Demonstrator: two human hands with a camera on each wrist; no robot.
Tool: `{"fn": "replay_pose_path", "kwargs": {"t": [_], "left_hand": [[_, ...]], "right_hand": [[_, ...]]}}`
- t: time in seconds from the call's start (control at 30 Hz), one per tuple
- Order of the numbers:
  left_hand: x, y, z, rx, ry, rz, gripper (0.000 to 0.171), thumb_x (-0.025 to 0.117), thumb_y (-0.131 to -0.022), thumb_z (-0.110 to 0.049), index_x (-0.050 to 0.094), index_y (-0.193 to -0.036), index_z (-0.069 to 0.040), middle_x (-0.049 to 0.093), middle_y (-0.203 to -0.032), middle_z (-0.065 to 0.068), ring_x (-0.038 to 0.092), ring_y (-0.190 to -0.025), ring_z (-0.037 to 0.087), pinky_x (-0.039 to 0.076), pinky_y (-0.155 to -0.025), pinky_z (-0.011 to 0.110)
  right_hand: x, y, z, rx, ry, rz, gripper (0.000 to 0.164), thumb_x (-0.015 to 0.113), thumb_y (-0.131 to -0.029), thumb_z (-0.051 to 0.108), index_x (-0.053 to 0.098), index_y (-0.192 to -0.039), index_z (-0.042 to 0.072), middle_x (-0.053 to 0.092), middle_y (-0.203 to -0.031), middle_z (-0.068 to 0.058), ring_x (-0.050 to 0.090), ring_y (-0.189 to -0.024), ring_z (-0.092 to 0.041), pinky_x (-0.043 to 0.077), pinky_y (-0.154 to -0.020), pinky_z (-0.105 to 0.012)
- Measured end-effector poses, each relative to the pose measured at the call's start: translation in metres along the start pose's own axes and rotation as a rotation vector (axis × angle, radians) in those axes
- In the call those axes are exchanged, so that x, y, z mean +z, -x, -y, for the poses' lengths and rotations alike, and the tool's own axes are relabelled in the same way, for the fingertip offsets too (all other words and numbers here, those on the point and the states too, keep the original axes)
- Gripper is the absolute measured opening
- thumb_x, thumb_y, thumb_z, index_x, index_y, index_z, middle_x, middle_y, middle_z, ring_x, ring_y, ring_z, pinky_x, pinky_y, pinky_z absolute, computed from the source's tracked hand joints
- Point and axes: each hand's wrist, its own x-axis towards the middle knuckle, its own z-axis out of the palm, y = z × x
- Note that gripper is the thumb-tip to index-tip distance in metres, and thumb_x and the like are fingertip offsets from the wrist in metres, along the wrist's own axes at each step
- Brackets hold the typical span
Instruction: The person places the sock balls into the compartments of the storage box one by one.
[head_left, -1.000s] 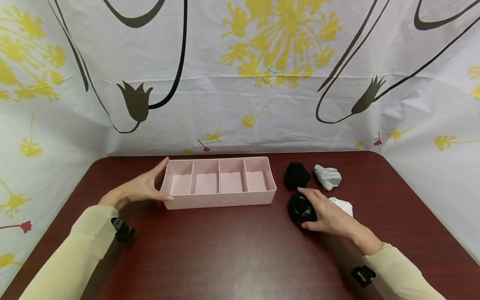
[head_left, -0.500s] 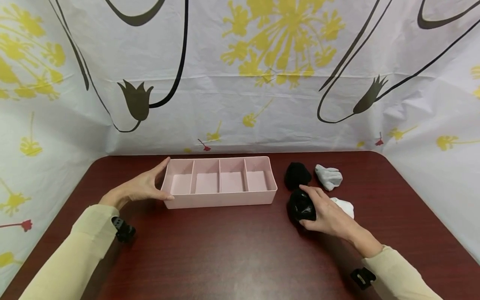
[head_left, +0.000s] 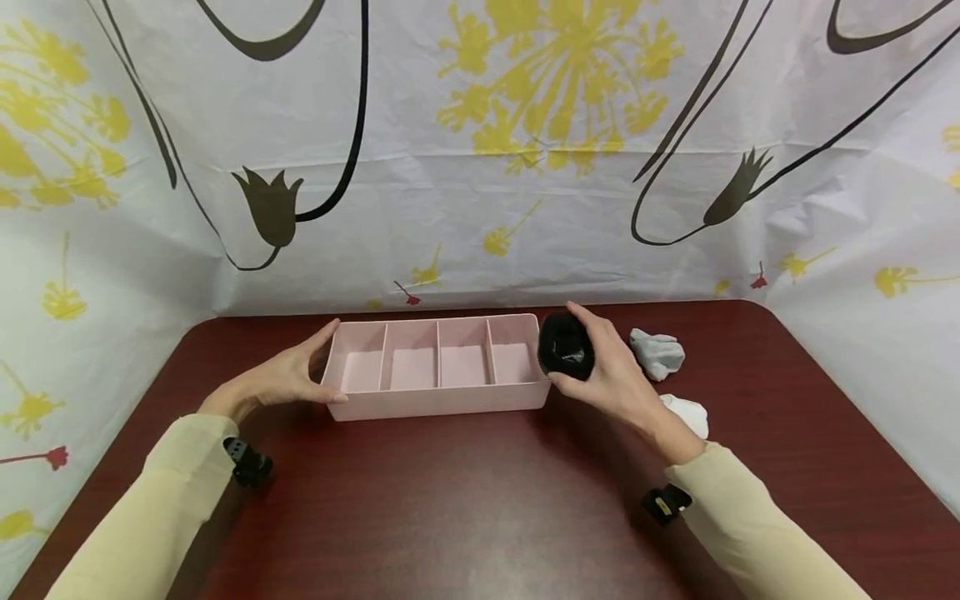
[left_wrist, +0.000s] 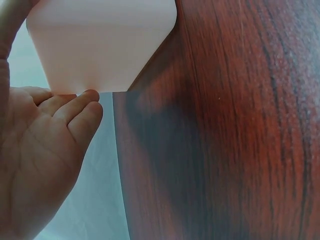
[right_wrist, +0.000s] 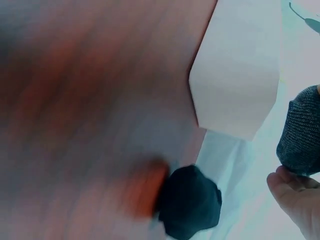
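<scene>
A pale pink box (head_left: 442, 401) with several compartments in a row sits at the back of the table. My left hand (head_left: 277, 375) holds its left end, thumb at the front wall and fingers at the back corner; the left wrist view shows the fingertips at the edge of the box's end wall (left_wrist: 100, 55). In my right hand (head_left: 615, 375), between thumb and fingers, is a balled-up black sock (head_left: 562, 354), raised beside the box's right end. Its ribbed knit (right_wrist: 302, 132) shows in the right wrist view. Another black bundle (right_wrist: 190, 202) lies on the table, hidden from the head view.
To the right of my right hand lie a grey balled-up sock (head_left: 657, 354) and a white one (head_left: 686, 414), partly covered by the wrist. A patterned white cloth (head_left: 480, 233) hangs behind the dark red-brown table (head_left: 450, 517).
My right hand has lifted the black sock and carried it left and back, to the box's right end. The left hand has stayed on the box.
</scene>
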Motion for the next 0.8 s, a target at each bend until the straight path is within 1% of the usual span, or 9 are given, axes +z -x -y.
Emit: {"fn": "replay_pose_path", "kwargs": {"t": [0.13, 0.23, 0.33, 0.47, 0.6, 0.73, 0.8], "left_hand": [[0.001, 0.001, 0.001, -0.007, -0.011, -0.001, 0.119, 0.081, -0.072, -0.021, -0.007, -0.152, -0.013, 0.008, -0.156, 0.02, 0.017, -0.14, 0.042, 0.023, -0.106, 0.057], [0.001, 0.001, 0.002, -0.003, 0.01, 0.003, 0.119, 0.08, -0.072, -0.019, -0.008, -0.152, -0.013, 0.008, -0.156, 0.02, 0.016, -0.14, 0.042, 0.023, -0.106, 0.056], [0.001, 0.001, 0.002, 0.0, 0.032, 0.008, 0.119, 0.08, -0.072, -0.019, -0.008, -0.151, -0.013, 0.008, -0.156, 0.019, 0.015, -0.141, 0.041, 0.021, -0.107, 0.056], [0.001, 0.002, 0.001, 0.0, 0.03, 0.009, 0.119, 0.081, -0.072, -0.019, -0.008, -0.151, -0.012, 0.006, -0.156, 0.019, 0.014, -0.141, 0.042, 0.021, -0.107, 0.056], [0.001, 0.001, 0.001, 0.001, 0.011, 0.004, 0.118, 0.081, -0.072, -0.02, -0.007, -0.152, -0.011, 0.007, -0.156, 0.019, 0.016, -0.14, 0.043, 0.023, -0.106, 0.057], [0.001, 0.001, 0.0, -0.003, -0.003, -0.002, 0.118, 0.081, -0.072, -0.021, -0.006, -0.152, -0.013, 0.007, -0.156, 0.019, 0.018, -0.139, 0.043, 0.024, -0.105, 0.058], [0.002, 0.002, 0.0, -0.002, 0.004, -0.001, 0.118, 0.081, -0.072, -0.021, -0.006, -0.152, -0.014, 0.008, -0.156, 0.019, 0.018, -0.14, 0.043, 0.024, -0.106, 0.058]], "right_hand": [[0.011, -0.013, 0.004, -0.019, -0.008, 0.013, 0.086, 0.079, -0.07, 0.02, 0.035, -0.144, 0.01, 0.046, -0.131, -0.02, 0.047, -0.115, -0.03, 0.042, -0.09, -0.05], [0.018, -0.021, 0.006, -0.04, 0.015, 0.034, 0.086, 0.079, -0.071, 0.021, 0.035, -0.143, 0.01, 0.045, -0.133, -0.019, 0.047, -0.118, -0.031, 0.041, -0.092, -0.051], [0.023, -0.027, 0.009, -0.044, 0.043, 0.068, 0.086, 0.08, -0.07, 0.022, 0.035, -0.144, 0.012, 0.043, -0.135, -0.017, 0.047, -0.119, -0.031, 0.041, -0.093, -0.051], [0.027, -0.034, 0.012, -0.04, 0.086, 0.109, 0.086, 0.08, -0.069, 0.023, 0.037, -0.142, 0.012, 0.043, -0.133, -0.018, 0.048, -0.118, -0.032, 0.043, -0.092, -0.05], [0.03, -0.041, 0.012, -0.048, 0.132, 0.152, 0.084, 0.081, -0.068, 0.021, 0.039, -0.14, 0.01, 0.044, -0.131, -0.021, 0.049, -0.115, -0.035, 0.044, -0.089, -0.05], [0.032, -0.045, 0.013, -0.066, 0.173, 0.216, 0.083, 0.081, -0.069, 0.021, 0.039, -0.139, 0.007, 0.044, -0.13, -0.024, 0.048, -0.115, -0.037, 0.045, -0.088, -0.05], [0.033, -0.047, 0.013, -0.074, 0.19, 0.248, 0.082, 0.081, -0.069, 0.02, 0.039, -0.139, 0.007, 0.044, -0.129, -0.025, 0.049, -0.114, -0.038, 0.045, -0.087, -0.05]]}}
